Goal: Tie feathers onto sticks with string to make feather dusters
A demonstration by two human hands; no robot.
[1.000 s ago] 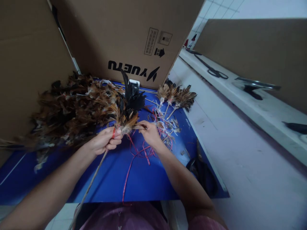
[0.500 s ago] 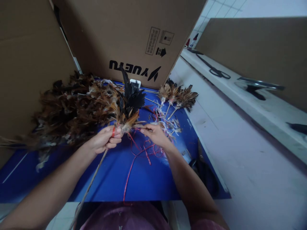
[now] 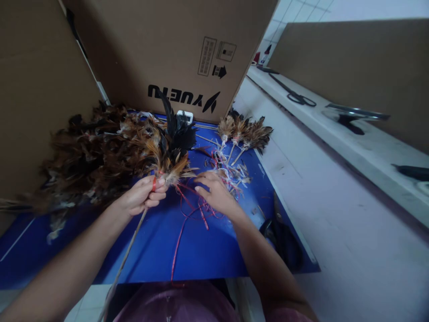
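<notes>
A large cardboard box printed upside down stands at the back of the blue sheet, and its top is cut off by the frame. A heap of brown and black feathers is piled at the left of the sheet, its far left edge blurred. A half-made feather duster is held above the sheet, just in front of the heap. Its thin stick runs down toward the viewer and is lost at the lower edge. The left hand is closed around the stick just under the feather head, where a red binding is partly hidden by the fingers. The right hand lies open, fingers spread, on loose red string and feather scraps. Three small feather bundles lie near the sheet's right edge. Dark scissors at that edge are partly hidden by the right forearm and hard to make out.
</notes>
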